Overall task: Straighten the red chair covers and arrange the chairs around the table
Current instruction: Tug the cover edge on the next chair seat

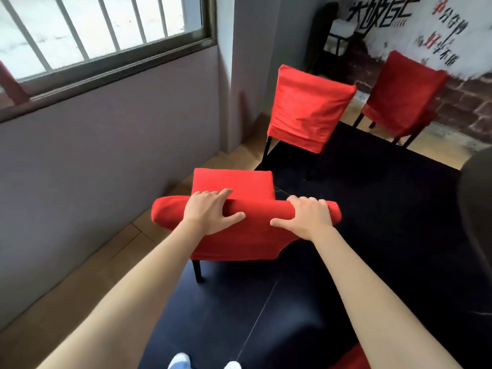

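Overhead, both hands (259, 217) grip the red-covered chair back (247, 211) (wall lettering (436, 35) unreadable).

Three red-covered chairs in full view: one near (239, 206), one further off (306, 107), one far right (402, 94). A red scrap at the bottom edge (348, 359) (possibly a fourth, too little shows). Two hands, left (210, 211) and right (308, 217). One barred window (101, 30).

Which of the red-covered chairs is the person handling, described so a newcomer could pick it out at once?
Start at the barred window and drop to the grey wall beneath it; the nearest red-covered chair stands beside that wall on the dark floor. The left hand and right hand both grip its backrest top, fingers curled over. The other two red-covered chairs stand farther off, untouched.
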Tool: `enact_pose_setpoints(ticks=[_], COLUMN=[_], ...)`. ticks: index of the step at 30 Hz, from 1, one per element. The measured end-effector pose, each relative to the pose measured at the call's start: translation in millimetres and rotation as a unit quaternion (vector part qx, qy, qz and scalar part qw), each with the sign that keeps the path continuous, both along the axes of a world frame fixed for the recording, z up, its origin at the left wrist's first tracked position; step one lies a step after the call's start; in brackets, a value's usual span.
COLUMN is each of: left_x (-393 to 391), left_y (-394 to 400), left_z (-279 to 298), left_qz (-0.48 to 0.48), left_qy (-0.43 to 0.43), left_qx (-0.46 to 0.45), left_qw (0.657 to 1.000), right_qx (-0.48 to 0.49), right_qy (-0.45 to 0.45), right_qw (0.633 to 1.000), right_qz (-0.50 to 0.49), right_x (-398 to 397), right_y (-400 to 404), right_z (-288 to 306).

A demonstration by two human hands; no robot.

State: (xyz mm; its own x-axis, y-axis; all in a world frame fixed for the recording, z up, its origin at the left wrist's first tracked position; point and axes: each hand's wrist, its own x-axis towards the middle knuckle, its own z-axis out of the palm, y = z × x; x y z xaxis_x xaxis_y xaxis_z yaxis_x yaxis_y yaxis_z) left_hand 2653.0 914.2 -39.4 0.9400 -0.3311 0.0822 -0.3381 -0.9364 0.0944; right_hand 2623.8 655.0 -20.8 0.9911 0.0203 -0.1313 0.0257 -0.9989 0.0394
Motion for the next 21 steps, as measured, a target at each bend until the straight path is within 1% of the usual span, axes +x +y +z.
enact_pose_setpoints(ticks=[3,7,21], left_x=[-0.2,-0.7,-10.2], left_y=[2.1,4.9,33.1], left_z=[-1.4,-0.8,-2.9], left_qz=[-0.004,-0.022,-0.150], left_qy=[-0.005,-0.012,-0.024], left_qx=[-0.002,-0.008,-0.009], left_qw=[1.000,1.000,0.988], right_qx=[-0.020,-0.033,-0.028], right_qy=[-0.017,-0.016,-0.029], right_qw=[1.000,0.999,0.986], right_qz=[-0.003,-0.023,-0.162], right_x=[-3.3,-9.8,-80.4], right_y=[3.6,9.9,58.3], right_z=[-2.6,-0.2,-2.3])
